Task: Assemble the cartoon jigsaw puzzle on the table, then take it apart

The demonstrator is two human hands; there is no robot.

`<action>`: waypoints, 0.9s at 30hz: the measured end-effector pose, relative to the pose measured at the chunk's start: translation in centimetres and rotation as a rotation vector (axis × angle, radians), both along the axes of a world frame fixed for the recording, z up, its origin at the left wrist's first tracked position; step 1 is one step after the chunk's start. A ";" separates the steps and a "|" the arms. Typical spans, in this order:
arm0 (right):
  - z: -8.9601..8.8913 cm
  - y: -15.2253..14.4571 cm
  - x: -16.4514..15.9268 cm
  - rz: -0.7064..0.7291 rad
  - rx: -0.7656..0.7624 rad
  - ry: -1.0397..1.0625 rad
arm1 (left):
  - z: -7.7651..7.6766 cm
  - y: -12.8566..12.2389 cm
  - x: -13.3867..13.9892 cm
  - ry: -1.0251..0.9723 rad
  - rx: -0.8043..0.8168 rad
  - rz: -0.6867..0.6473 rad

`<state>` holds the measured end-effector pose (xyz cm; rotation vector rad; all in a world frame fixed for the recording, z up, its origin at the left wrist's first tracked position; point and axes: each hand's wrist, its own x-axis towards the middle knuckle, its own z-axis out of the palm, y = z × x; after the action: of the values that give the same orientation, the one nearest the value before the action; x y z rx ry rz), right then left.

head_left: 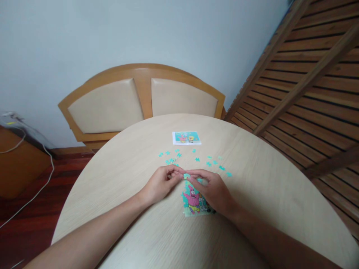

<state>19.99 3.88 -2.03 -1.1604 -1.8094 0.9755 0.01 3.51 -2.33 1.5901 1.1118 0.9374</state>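
My left hand [161, 184] and my right hand [214, 188] meet at the top edge of a partly assembled jigsaw puzzle [193, 200]. Between their fingertips is a small teal puzzle piece [186, 175], pinched from both sides. Whether it is joined to the puzzle below cannot be made out. The assembled part shows a pink starfish cartoon figure on a teal ground. My right hand covers much of its right side. Just beyond my left fingers lie loose teal puzzle pieces [169, 161], some close together.
A reference picture card [187, 138] lies farther back on the round wooden table [126, 164]. More loose pieces [215, 162] are scattered to the right. Behind the table stands a cushioned bench [143, 93] against the wall. A slatted wooden structure [303, 82] rises at the right.
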 end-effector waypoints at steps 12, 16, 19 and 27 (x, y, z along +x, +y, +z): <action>1.4 1.7 3.1 -0.024 -0.103 -0.069 | 1.3 -2.1 0.7 0.346 0.431 -0.195; 1.8 2.6 5.8 -0.037 -0.241 -0.149 | 1.6 -3.5 1.4 0.608 0.583 -0.464; 1.7 2.7 6.7 -0.012 -0.259 -0.190 | 1.3 -3.9 1.5 0.671 0.620 -0.533; 1.3 3.2 7.4 -0.001 -0.258 -0.305 | 1.6 -3.2 0.6 0.721 0.669 -0.571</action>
<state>27.40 7.13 -0.72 -1.5376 -1.9575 1.1038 0.64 0.27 -0.74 2.7459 0.7150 0.3375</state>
